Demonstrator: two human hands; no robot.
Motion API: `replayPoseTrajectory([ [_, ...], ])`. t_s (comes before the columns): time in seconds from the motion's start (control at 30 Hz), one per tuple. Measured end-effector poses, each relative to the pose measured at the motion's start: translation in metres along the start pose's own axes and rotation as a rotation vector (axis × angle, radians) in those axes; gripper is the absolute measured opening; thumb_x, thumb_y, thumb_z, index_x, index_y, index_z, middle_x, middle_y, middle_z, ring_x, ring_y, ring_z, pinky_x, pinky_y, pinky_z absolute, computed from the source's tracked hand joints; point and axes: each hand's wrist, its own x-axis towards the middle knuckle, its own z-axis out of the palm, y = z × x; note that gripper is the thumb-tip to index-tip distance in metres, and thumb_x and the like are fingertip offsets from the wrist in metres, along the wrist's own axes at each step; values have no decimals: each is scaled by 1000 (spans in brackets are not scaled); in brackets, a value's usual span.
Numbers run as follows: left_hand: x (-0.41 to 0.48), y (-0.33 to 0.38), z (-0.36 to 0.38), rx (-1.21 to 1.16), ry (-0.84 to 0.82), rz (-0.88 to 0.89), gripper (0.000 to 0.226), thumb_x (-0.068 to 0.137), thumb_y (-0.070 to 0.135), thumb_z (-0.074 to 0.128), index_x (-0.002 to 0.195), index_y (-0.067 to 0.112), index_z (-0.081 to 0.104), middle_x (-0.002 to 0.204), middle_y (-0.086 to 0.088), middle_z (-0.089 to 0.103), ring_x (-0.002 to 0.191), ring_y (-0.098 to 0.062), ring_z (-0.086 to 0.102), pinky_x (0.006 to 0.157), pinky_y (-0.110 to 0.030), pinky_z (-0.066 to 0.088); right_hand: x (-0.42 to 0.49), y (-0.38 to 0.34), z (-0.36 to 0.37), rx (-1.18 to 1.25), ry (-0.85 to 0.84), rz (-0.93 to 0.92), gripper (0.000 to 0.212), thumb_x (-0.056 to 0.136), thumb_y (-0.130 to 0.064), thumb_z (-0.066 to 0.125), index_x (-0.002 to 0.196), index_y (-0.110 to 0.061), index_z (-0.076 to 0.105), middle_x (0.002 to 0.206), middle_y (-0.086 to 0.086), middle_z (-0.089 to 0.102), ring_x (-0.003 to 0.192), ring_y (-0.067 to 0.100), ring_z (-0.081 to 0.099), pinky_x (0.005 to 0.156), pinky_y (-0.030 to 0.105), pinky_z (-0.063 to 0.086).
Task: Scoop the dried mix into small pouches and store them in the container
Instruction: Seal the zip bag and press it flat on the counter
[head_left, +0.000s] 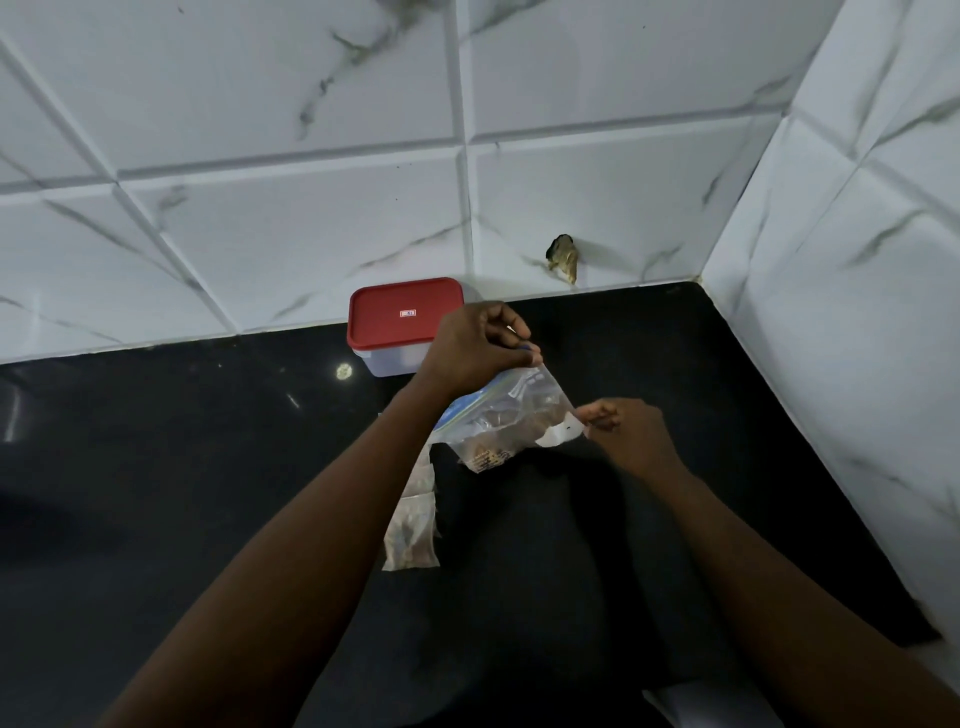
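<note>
A clear zip bag (511, 410) hangs in the air between the two hands, above the black worktop (208, 467) and a little in front of the back wall. Brown dried mix (488, 453) sits in its lower end, which dips toward the worktop; whether that end touches the surface cannot be told. A blue closure strip runs along the bag's left edge.

The left hand (475, 343) has its fingers curled in, thumb and fingertips pinching the bag's upper corner. The right hand (636, 434) is lower and to the right, its fingers also drawn together and pinching the bag's opposite edge beside a white patch on the plastic. The film is pulled taut between the two pinches.

Under the left forearm, two small pouches (413, 532) with brown contents lie on the worktop, one just behind the other, partly hidden by the arm.

Behind the left hand stands the container (387, 361), a pale box with its red lid (402, 312) on, set against the marble-patterned tiled wall (291, 218). To the right of it, low in the wall, is a rough hole (563, 257). The side wall meets the back one at the right corner.
</note>
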Motion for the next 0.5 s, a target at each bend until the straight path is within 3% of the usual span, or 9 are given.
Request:
replayPoseTrajectory([
  [0.13,-1,-5,-2,-67,18,-1,25,78,11,89,94,8,70,85,-3,80,84,-10,78,85,-27,61,-3,4,4,56,51,11,19,87,-6,76,101,-18,77,95,-11,73,78,-12,60,68,-3,44],
  [0.3,-2,-10,-4,-156,23,-13,24,79,5,87,86,12,64,87,-11,79,91,-18,79,92,-43,61,0,3,1,127,33,69,17,86,-12,79,91,-27,73,84,-18,67,79,-9,62,67,6,46],
  [0.4,-4,-10,0,-189,22,-25,22,80,4,85,88,5,65,89,-12,80,91,-17,79,90,-39,61,5,4,-4,114,-23,88,18,86,-11,79,91,-28,73,84,-16,69,83,-6,64,75,10,49],
  [0.5,-4,-8,6,-197,21,-50,28,78,7,87,95,-2,67,85,-8,80,87,-13,78,85,-26,61,5,-4,-6,78,-69,60,25,84,-7,77,95,-29,71,90,-13,69,90,0,65,67,9,46],
])
